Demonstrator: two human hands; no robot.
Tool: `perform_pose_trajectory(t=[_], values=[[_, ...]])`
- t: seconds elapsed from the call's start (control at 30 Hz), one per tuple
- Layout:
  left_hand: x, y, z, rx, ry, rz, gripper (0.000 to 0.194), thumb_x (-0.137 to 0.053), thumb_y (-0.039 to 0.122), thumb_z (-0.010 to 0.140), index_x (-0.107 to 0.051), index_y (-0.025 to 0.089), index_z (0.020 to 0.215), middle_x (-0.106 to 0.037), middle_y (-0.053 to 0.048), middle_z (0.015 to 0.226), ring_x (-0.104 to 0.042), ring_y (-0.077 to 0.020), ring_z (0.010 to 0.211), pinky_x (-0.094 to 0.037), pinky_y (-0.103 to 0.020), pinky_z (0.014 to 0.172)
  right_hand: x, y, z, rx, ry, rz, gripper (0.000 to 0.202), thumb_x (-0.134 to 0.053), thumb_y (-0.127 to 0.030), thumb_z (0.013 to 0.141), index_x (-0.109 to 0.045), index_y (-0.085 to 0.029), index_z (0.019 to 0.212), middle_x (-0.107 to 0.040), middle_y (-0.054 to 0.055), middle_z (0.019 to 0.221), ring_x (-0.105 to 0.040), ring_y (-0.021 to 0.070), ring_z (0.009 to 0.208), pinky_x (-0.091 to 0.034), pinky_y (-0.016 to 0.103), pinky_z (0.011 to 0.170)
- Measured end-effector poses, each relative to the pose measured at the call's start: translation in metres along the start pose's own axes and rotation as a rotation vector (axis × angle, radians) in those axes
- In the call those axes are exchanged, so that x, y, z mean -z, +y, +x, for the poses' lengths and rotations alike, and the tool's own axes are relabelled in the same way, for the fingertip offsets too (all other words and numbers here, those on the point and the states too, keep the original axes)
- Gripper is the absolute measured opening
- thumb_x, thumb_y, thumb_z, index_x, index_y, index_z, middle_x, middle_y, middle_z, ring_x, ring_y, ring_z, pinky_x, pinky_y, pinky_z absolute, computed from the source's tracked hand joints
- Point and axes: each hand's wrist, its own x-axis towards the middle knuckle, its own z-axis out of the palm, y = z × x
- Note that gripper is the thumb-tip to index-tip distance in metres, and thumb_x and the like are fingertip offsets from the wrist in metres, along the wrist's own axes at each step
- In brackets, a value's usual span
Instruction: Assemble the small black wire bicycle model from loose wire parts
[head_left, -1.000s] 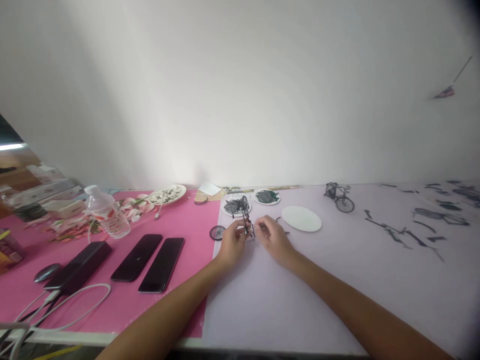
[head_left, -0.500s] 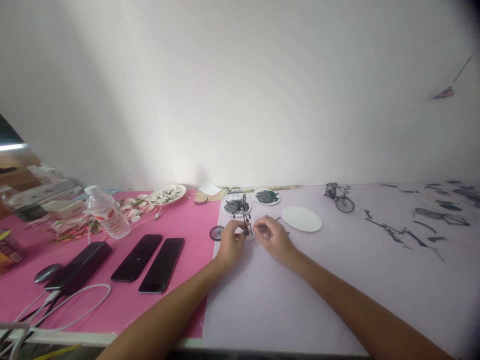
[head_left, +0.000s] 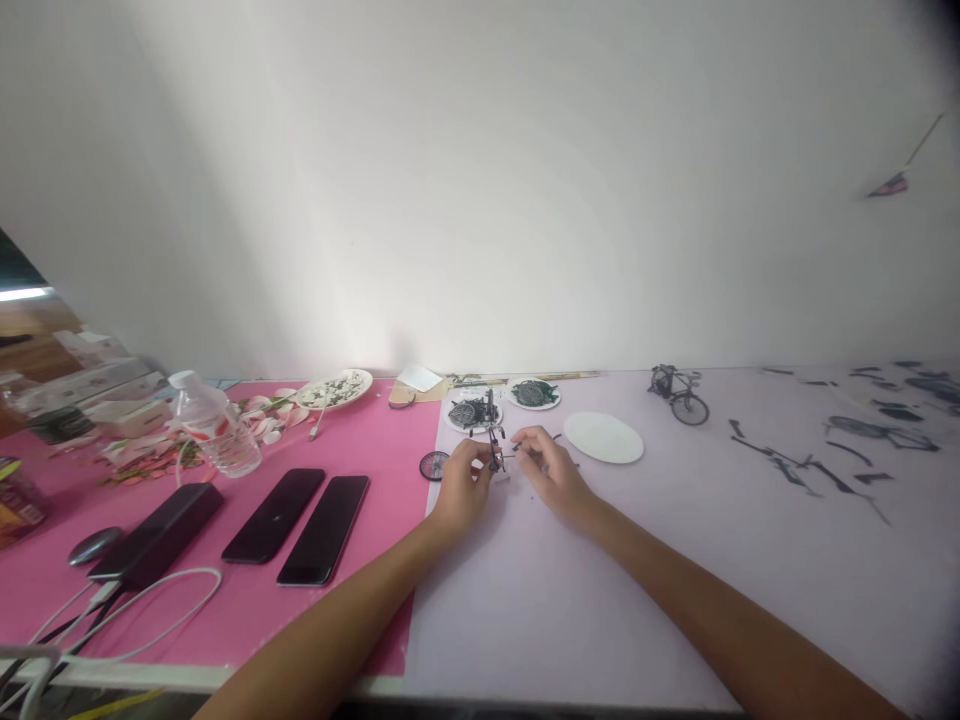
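Observation:
My left hand [head_left: 465, 484] is closed on a small dark model bicycle [head_left: 496, 440], holding it upright over the pale sheet. Close on its right, my right hand [head_left: 553, 472] has its fingertips pinched beside the model; whatever small piece they hold is too small to name. A loose spoked wheel [head_left: 433, 466] lies at the left of my left hand. Behind the model stands a white plate [head_left: 450, 424] with dark wheels and parts. Another plate [head_left: 534, 405] beside it carries dark green parts. A bare white plate [head_left: 603, 438] lies right of my right hand.
A model bicycle [head_left: 679, 394] stands farther right, with scattered dark frame parts [head_left: 806, 462] beyond it. On the pink sheet at left lie two phones [head_left: 274, 516], a black power brick [head_left: 166, 530], a mouse [head_left: 96, 546], a cable and a plastic bottle [head_left: 217, 425].
My right hand has shifted slightly right and up, its fingers now a little apart from the model. The model's upper part has tilted a little in my left hand.

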Motion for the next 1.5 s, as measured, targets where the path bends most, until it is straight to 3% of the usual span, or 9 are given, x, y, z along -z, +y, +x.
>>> perform_pose_trajectory(t=[0.17, 0.5, 0.6, 0.8, 1.1, 1.5], values=[[0.0010, -0.0034, 0.0012, -0.003, 0.005, 0.017, 0.030, -0.054, 0.002, 0.085, -0.069, 0.019, 0.104, -0.067, -0.005, 0.100, -0.065, -0.0156, 0.090, -0.052, -0.024, 0.070, -0.0027, 0.0009, 0.0004, -0.069, -0.029, 0.123, 0.021, -0.050, -0.042, 0.099, -0.050, -0.024, 0.110, -0.056, -0.004, 0.066, -0.053, 0.0149, 0.058, -0.043, 0.027, 0.056], [0.0009, -0.0017, -0.0001, -0.008, -0.029, 0.015, 0.036, -0.051, -0.002, 0.083, -0.068, 0.020, 0.106, -0.066, -0.004, 0.096, -0.065, -0.0141, 0.085, -0.053, -0.024, 0.069, -0.0015, -0.0083, 0.0027, -0.258, -0.029, 0.284, 0.029, -0.053, -0.052, 0.096, -0.053, -0.025, 0.105, -0.054, -0.007, 0.055, -0.046, 0.0121, 0.041, -0.039, 0.024, 0.043], [0.0010, -0.0007, 0.0002, -0.014, -0.035, 0.018, 0.037, -0.051, -0.002, 0.083, -0.069, 0.020, 0.106, -0.066, -0.004, 0.096, -0.064, -0.0141, 0.085, -0.053, -0.024, 0.069, -0.0023, -0.0079, 0.0024, -0.252, -0.031, 0.291, 0.027, -0.051, -0.050, 0.097, -0.053, -0.025, 0.108, -0.052, -0.008, 0.056, -0.047, 0.0123, 0.043, -0.040, 0.024, 0.045], [0.0003, -0.0024, 0.0005, -0.018, -0.030, 0.013, 0.036, -0.053, -0.002, 0.082, -0.069, 0.021, 0.105, -0.065, -0.004, 0.097, -0.065, -0.0142, 0.086, -0.053, -0.023, 0.068, -0.0054, -0.0033, 0.0013, -0.194, -0.017, 0.351, 0.026, -0.056, -0.034, 0.092, -0.048, -0.026, 0.115, -0.054, -0.004, 0.085, -0.050, 0.0100, 0.055, -0.042, 0.023, 0.049], [0.0010, -0.0075, 0.0022, 0.015, -0.030, 0.030, 0.032, -0.057, 0.000, 0.083, -0.070, 0.021, 0.104, -0.066, -0.003, 0.094, -0.065, -0.0130, 0.081, -0.054, -0.023, 0.067, -0.0039, -0.0027, 0.0016, -0.243, -0.040, 0.394, 0.026, -0.056, -0.034, 0.092, -0.048, -0.026, 0.116, -0.045, -0.009, 0.067, -0.039, 0.0100, 0.050, -0.037, 0.021, 0.046], [0.0041, -0.0051, 0.0029, 0.016, -0.041, 0.050, 0.028, -0.060, 0.002, 0.082, -0.072, 0.020, 0.100, -0.071, -0.004, 0.095, -0.066, -0.0142, 0.082, -0.052, -0.024, 0.068, -0.0029, -0.0038, 0.0022, -0.275, -0.082, 0.335, 0.033, -0.051, -0.051, 0.096, -0.054, -0.024, 0.114, -0.038, -0.011, 0.050, -0.038, 0.0116, 0.042, -0.039, 0.022, 0.045]])
